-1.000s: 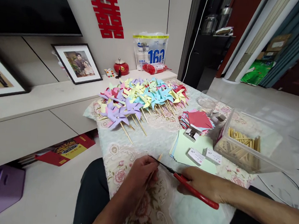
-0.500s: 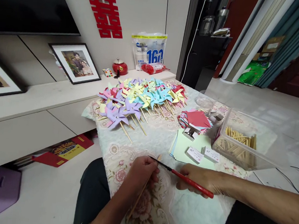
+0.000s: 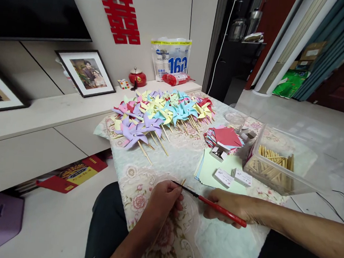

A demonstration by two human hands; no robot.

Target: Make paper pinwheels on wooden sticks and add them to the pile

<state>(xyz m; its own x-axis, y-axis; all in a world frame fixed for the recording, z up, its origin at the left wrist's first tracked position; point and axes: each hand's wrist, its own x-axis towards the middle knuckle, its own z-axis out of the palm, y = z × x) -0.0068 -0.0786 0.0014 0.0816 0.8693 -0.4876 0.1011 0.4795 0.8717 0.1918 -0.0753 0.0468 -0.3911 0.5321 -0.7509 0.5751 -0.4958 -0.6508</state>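
While gripped in left hand (image 3: 162,199), wooden stick (image 3: 182,182) against red-handled scissors (image 3: 213,205) clasped in right hand (image 3: 233,206).

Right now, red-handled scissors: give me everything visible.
The scissors have thin dark blades, metal by the look, and glossy red handles, likely plastic. They lie almost level just above the floral tablecloth, tips pointing left. The right hand grips the handles, hiding the loops. The blade tips meet the top of a thin wooden stick that the left hand holds.
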